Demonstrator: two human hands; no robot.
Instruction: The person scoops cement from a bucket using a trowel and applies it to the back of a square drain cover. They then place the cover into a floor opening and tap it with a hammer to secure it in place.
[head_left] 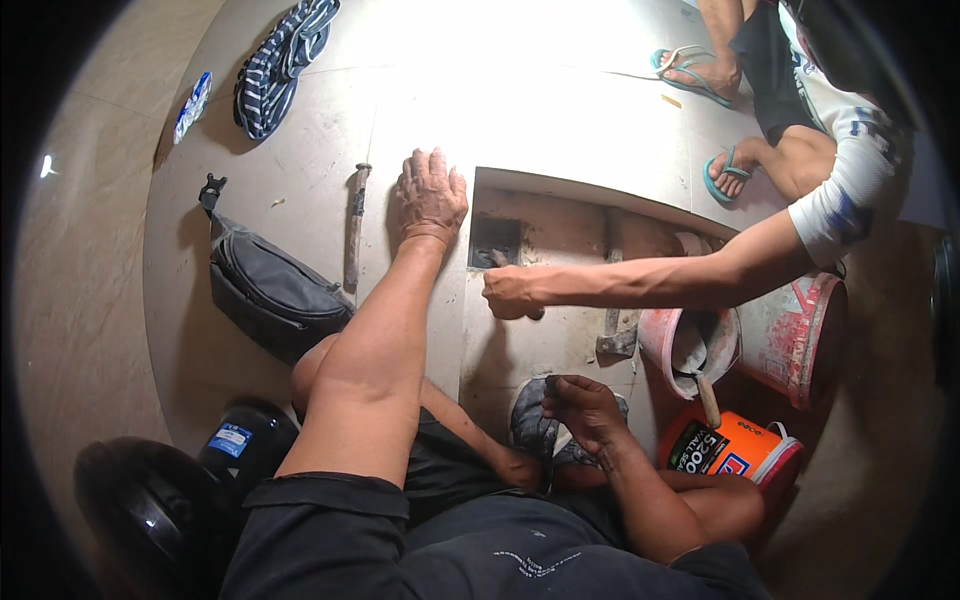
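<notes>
My left hand (432, 198) lies palm down on the pale tiles, fingers stretched out, beside a rectangular recess (560, 205) in the floor. My right hand (588, 412) hovers over my grey footwear (532, 418), fingers bent together; I see nothing between them. From the right, another person's hand (515, 290) reaches to the recess's near left corner, by a dark square hole (495, 243). A hammer (615, 345) lies across the recess's near edge, its handle inside. Left of my left hand lies a long metal chisel (356, 225) with dark wrapping.
At the right stand a pinkish bucket (660, 345) holding a trowel (708, 400), a larger red-stained bucket (795, 335) and an orange pail (740, 450). A black waist bag (275, 285), striped cloth (285, 75) and glossy black object (150, 510) lie left. The other person's sandalled foot (735, 175) is far right.
</notes>
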